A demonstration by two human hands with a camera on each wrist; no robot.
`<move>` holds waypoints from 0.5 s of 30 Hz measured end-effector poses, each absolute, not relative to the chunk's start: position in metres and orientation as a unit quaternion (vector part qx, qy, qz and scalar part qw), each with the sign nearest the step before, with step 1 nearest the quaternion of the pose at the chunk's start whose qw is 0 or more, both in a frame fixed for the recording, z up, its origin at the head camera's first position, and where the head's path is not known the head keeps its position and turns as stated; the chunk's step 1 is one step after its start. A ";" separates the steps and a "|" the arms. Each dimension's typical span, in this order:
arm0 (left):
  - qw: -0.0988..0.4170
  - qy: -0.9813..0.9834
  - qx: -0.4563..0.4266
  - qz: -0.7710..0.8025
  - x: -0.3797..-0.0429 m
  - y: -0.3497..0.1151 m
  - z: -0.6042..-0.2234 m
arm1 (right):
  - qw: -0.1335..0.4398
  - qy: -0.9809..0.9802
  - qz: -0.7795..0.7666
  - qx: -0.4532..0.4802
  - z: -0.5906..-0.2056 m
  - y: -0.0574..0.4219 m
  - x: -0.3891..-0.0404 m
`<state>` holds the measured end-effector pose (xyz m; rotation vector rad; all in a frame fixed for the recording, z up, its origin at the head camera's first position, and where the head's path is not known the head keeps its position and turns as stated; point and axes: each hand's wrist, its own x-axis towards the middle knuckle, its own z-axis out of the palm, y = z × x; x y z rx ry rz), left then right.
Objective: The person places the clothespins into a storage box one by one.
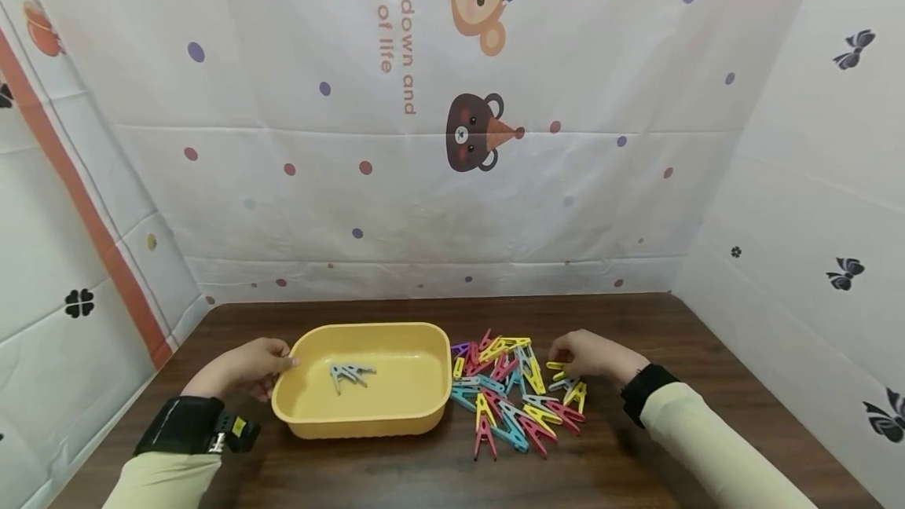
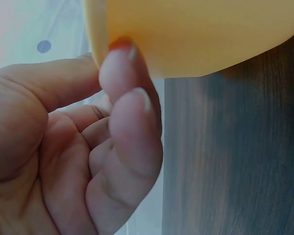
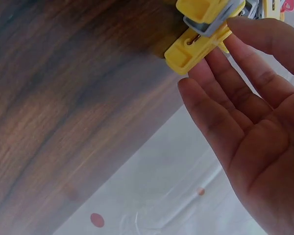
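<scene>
My left hand (image 1: 250, 368) pinches the left rim of a yellow plastic basin (image 1: 360, 419), thumb on one side of the wall and fingers on the other. Inside the basin lie a few grey clothespins (image 1: 349, 373). To its right spreads a loose pile of clothespins (image 1: 505, 383) in pink, yellow, blue, purple and grey. My right hand (image 1: 594, 356) reaches down at the pile's right edge. In the right wrist view, its thumb and fingers come around a grey clothespin (image 3: 213, 24) and a yellow clothespin (image 3: 188, 51); I cannot tell whether they grip one.
The basin and the pile stand side by side on a dark brown wooden table (image 1: 353, 477). White printed cloth (image 1: 396, 203) hangs behind the table and along both sides. A dark band with a small device (image 1: 236, 426) sits on the left wrist.
</scene>
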<state>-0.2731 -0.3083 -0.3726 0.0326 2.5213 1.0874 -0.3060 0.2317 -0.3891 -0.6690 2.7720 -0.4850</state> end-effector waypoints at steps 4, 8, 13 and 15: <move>0.196 0.902 0.014 0.386 -0.275 -0.306 -0.369 | 0.122 0.952 -0.163 -0.230 -0.391 0.234 -0.306; 0.195 0.900 0.016 0.388 -0.276 -0.305 -0.368 | 0.114 0.954 -0.158 -0.229 -0.391 0.234 -0.307; 0.195 0.896 0.021 0.398 -0.274 -0.306 -0.370 | 0.104 0.959 -0.139 -0.222 -0.390 0.228 -0.306; 0.193 0.897 0.018 0.397 -0.272 -0.307 -0.372 | 0.100 0.963 -0.121 -0.219 -0.390 0.224 -0.306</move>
